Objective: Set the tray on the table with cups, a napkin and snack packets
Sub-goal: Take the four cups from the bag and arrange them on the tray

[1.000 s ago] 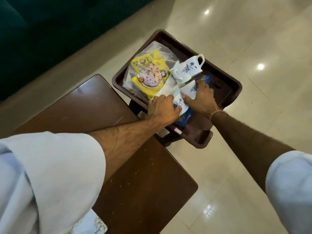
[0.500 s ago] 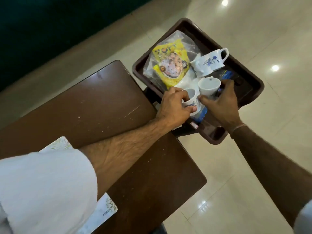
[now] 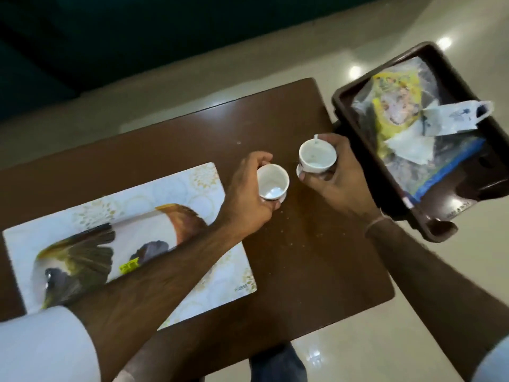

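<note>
My left hand (image 3: 245, 199) grips a small white cup (image 3: 272, 181) upright over the brown table (image 3: 303, 257). A second white cup (image 3: 317, 158) is held in my right hand (image 3: 338, 177), a little to the right. Both cups are over the table's middle; whether they touch it I cannot tell. The dark brown tray (image 3: 344, 100) stands off the table's right edge. In it lie a white jug (image 3: 451, 119) with blue flowers, a yellow snack packet (image 3: 391, 106) in clear plastic, a white napkin (image 3: 410, 150) and a blue packet (image 3: 451, 172).
A white placemat (image 3: 170, 194) with a bird picture lies on the table's left half, partly under my left forearm. Glossy cream floor tiles (image 3: 413, 340) surround the table. A dark green wall or sofa (image 3: 137, 37) runs along the back.
Both hands lifted a cup each out of the tray and carried them left over the table. The view has swung left, bringing the placemat into sight.
</note>
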`<state>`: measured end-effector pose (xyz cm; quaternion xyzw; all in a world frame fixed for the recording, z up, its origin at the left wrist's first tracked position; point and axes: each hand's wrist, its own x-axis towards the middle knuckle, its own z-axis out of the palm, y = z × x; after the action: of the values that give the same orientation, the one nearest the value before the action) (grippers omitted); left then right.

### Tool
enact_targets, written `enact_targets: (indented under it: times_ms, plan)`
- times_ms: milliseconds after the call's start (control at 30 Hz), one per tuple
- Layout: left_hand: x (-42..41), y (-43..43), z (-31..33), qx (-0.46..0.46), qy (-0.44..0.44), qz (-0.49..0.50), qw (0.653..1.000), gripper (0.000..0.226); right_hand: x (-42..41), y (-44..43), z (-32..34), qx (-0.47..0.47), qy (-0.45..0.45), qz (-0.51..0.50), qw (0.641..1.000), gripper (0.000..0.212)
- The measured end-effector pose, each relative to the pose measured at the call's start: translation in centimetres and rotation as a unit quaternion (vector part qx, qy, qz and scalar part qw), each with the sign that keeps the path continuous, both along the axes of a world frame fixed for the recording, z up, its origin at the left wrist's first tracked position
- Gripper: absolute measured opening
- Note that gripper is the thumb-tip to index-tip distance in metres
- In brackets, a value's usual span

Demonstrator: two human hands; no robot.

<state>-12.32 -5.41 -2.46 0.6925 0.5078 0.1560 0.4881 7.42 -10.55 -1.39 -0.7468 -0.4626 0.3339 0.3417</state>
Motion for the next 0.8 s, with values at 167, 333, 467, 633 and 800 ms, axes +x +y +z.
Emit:
enact_targets:
  times_ms: [167, 333, 467, 633, 800]
  plan:
    - [-11.6, -1.5, -0.7, 0.010, 0.030, 0.063, 0.997, 0.088, -9.7, 2.2, 0.0, -0.024, 0.008, 0.105, 0.994, 0.067]
    - [-21.9, -4.2, -1.6, 0.029, 0.024, 0.111, 0.993, 0.074, -18.8, 3.8, -0.4, -0.038, 0.012, 0.195, 0.980, 0.067]
    - [-27.8, -6.7, -2.5, 0.034, 0.045, 0.143, 0.988, 0.068, -25.4, 4.6, -1.2, -0.059, 0.006, 0.270, 0.961, 0.069]
    - [-32.7, -9.4, -3.0, 0.067, 0.038, 0.113, 0.991, 0.076, -31.9, 4.8, -2.4, -0.041, -0.051, 0.373, 0.925, 0.072]
    - [-34.4, -10.7, -4.0, 0.072, 0.054, 0.099, 0.991, 0.078, -35.8, 5.2, -3.8, -0.031, -0.072, 0.462, 0.883, 0.067]
